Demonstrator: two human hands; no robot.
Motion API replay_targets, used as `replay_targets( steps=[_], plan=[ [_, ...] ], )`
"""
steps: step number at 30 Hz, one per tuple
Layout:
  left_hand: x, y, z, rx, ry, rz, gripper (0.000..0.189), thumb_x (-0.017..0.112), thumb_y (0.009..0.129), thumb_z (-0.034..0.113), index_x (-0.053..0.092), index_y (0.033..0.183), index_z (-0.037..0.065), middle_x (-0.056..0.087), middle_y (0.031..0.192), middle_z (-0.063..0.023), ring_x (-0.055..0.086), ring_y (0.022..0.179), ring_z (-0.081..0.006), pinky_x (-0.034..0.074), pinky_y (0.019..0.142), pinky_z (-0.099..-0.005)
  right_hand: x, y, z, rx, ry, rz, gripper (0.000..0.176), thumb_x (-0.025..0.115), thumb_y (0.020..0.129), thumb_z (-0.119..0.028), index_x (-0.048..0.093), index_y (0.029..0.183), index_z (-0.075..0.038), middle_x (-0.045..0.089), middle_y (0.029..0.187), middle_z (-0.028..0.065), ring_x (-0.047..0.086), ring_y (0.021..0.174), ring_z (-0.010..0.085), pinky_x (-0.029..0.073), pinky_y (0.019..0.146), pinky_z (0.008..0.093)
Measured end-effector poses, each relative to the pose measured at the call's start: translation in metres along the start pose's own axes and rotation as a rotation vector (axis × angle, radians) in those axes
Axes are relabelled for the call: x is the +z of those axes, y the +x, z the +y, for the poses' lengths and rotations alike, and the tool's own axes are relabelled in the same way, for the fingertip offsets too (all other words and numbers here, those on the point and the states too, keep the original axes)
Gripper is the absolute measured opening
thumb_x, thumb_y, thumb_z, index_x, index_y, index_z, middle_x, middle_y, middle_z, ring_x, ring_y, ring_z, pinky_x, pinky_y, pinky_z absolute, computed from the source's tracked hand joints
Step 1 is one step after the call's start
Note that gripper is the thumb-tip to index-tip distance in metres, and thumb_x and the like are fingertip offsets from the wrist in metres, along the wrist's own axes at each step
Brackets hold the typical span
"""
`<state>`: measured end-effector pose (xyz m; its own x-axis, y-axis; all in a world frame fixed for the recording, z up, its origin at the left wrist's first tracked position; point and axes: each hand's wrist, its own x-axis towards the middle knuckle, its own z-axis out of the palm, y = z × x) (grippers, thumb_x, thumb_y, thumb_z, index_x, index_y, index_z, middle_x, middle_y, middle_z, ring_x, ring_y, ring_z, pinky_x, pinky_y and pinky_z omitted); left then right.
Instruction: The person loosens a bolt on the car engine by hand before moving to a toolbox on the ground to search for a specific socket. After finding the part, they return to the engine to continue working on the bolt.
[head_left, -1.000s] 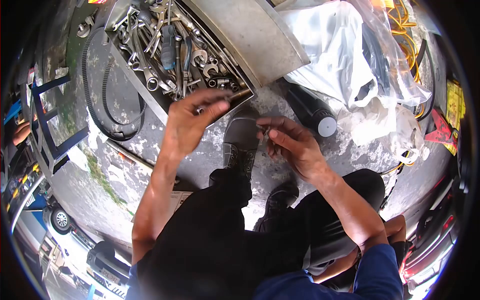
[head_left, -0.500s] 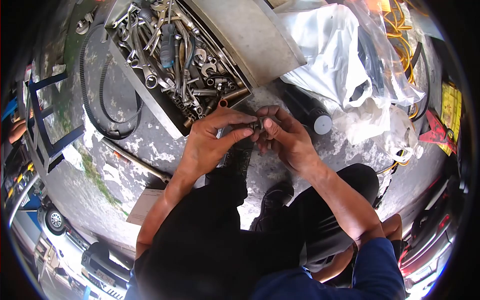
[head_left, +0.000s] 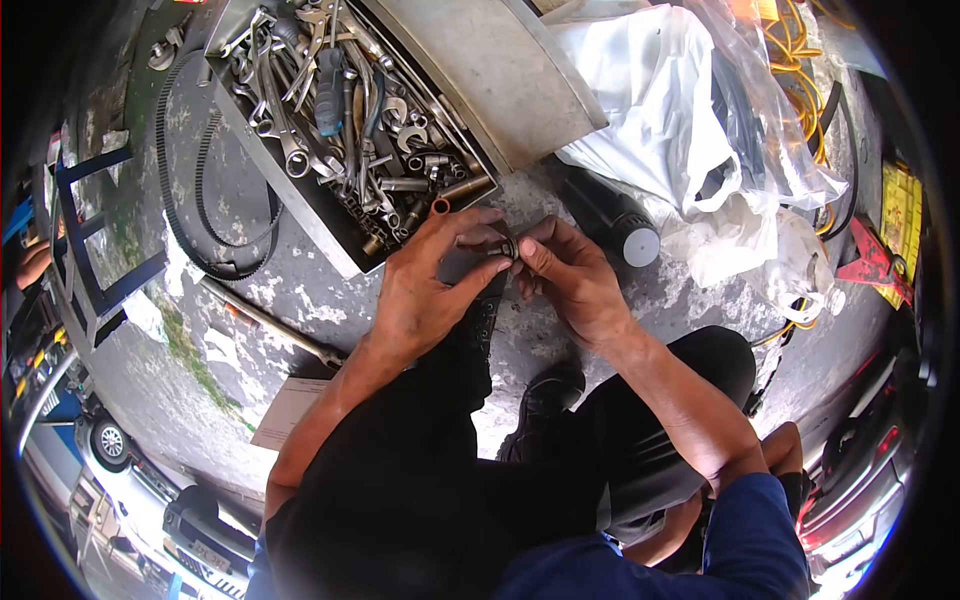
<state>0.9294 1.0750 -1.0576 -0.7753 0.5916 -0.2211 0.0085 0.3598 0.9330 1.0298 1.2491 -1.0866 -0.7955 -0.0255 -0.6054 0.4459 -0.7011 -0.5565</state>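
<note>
In front of my boots, my two hands meet over a small dark metal part with a rounded, ring-like end (head_left: 509,248). Its exact kind is too small to make out. My left hand (head_left: 428,275) pinches it between thumb and forefinger. From the other side, the thumb and curled fingers of my right hand (head_left: 578,282) close on it too. Just beyond the left hand stands a metal toolbox (head_left: 300,210), heaped with wrenches (head_left: 290,145), sockets and a screwdriver with a dark blue handle (head_left: 330,95). A copper-coloured ring (head_left: 440,206) shows at its near corner.
A black bottle (head_left: 610,215) lies right of my hands, beside white plastic bags (head_left: 650,100). Left of the toolbox lies a toothed belt (head_left: 170,150), with a long-handled tool (head_left: 270,322) nearer me. A red stand (head_left: 878,262) and yellow cable (head_left: 795,60) are at right.
My left hand has turned slightly and its forefinger is more extended. The small part now shows its rounded end between the fingertips. Both hands stay together in nearly the same place.
</note>
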Motion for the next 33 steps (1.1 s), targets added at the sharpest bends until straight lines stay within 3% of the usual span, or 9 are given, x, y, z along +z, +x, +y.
replay_targets(
  steps=[3, 6, 12, 18, 21, 24, 27, 33],
  plan=[
    [-0.001, -0.001, -0.001, 0.016, 0.01, -0.02, 0.045, 0.081, 0.087, 0.004, 0.065, 0.128, 0.003, 0.07, 0.117, -0.0131, 0.075, 0.103, -0.0223, 0.059, 0.088, -0.0332, 0.001, 0.0, -0.001, 0.0, 0.007, 0.004, 0.025, 0.07, 0.102, -0.027, 0.063, 0.107, -0.003, 0.066, 0.092, 0.0047, 0.06, 0.079, 0.0114, 0.049, 0.071, 0.027],
    [-0.003, -0.002, 0.001, -0.019, 0.043, -0.076, 0.049, 0.08, 0.088, 0.001, 0.059, 0.132, -0.001, 0.071, 0.126, -0.0121, 0.072, 0.111, -0.0215, 0.056, 0.099, -0.0343, 0.003, 0.001, -0.001, 0.007, 0.009, 0.01, 0.029, 0.071, 0.101, -0.027, 0.062, 0.112, -0.002, 0.067, 0.096, 0.005, 0.06, 0.08, 0.0114, 0.048, 0.071, 0.0269],
    [-0.007, -0.002, -0.002, 0.075, 0.159, -0.048, 0.039, 0.08, 0.087, 0.002, 0.067, 0.124, 0.002, 0.072, 0.118, -0.0122, 0.074, 0.109, -0.0228, 0.057, 0.095, -0.0323, 0.008, 0.0, -0.007, 0.058, -0.021, 0.033, 0.038, 0.073, 0.1, -0.028, 0.059, 0.123, -0.001, 0.067, 0.1, 0.0054, 0.061, 0.081, 0.0114, 0.048, 0.071, 0.0267],
    [-0.01, 0.0, -0.014, 0.233, 0.242, -0.058, 0.028, 0.08, 0.088, 0.009, 0.071, 0.114, 0.003, 0.072, 0.108, -0.011, 0.071, 0.094, -0.0293, 0.058, 0.082, -0.038, 0.007, 0.0, -0.007, 0.098, -0.031, 0.043, 0.037, 0.073, 0.1, -0.025, 0.058, 0.124, -0.001, 0.067, 0.099, 0.0053, 0.062, 0.08, 0.0116, 0.047, 0.071, 0.0265],
    [-0.013, -0.009, -0.012, -0.057, 0.104, -0.136, 0.024, 0.08, 0.089, 0.014, 0.071, 0.109, 0.004, 0.072, 0.103, -0.0119, 0.071, 0.093, -0.0323, 0.057, 0.08, -0.0391, 0.002, 0.0, -0.002, 0.118, -0.114, 0.023, 0.035, 0.073, 0.099, -0.024, 0.06, 0.122, -0.001, 0.068, 0.097, 0.0056, 0.062, 0.08, 0.0113, 0.048, 0.07, 0.0267],
    [-0.013, -0.019, -0.022, -0.065, 0.103, -0.178, 0.022, 0.078, 0.091, 0.018, 0.071, 0.107, 0.003, 0.071, 0.101, -0.0137, 0.071, 0.091, -0.0341, 0.057, 0.078, -0.0395, -0.001, -0.001, 0.003, 0.133, -0.237, 0.023, 0.033, 0.074, 0.099, -0.023, 0.061, 0.12, -0.001, 0.069, 0.097, 0.0058, 0.062, 0.08, 0.0109, 0.048, 0.071, 0.0267],
    [-0.016, -0.023, -0.024, -0.117, 0.144, -0.201, 0.023, 0.079, 0.092, 0.017, 0.074, 0.108, 0.001, 0.074, 0.103, -0.0105, 0.072, 0.084, -0.024, 0.055, 0.071, -0.0342, -0.002, 0.0, 0.006, 0.146, -0.329, 0.013, 0.032, 0.074, 0.099, -0.022, 0.063, 0.119, 0.0, 0.07, 0.098, 0.0056, 0.062, 0.081, 0.0106, 0.05, 0.072, 0.0267],
    [-0.02, -0.025, -0.03, -0.201, 0.226, -0.187, 0.027, 0.077, 0.094, 0.026, 0.074, 0.106, 0.002, 0.074, 0.092, -0.0133, 0.072, 0.08, -0.0267, 0.055, 0.071, -0.0366, 0.008, 0.0, 0.007, 0.088, -0.522, -0.006, 0.032, 0.073, 0.099, -0.016, 0.063, 0.123, 0.0, 0.073, 0.106, 0.007, 0.066, 0.085, 0.0117, 0.052, 0.076, 0.0274]
  ],
)
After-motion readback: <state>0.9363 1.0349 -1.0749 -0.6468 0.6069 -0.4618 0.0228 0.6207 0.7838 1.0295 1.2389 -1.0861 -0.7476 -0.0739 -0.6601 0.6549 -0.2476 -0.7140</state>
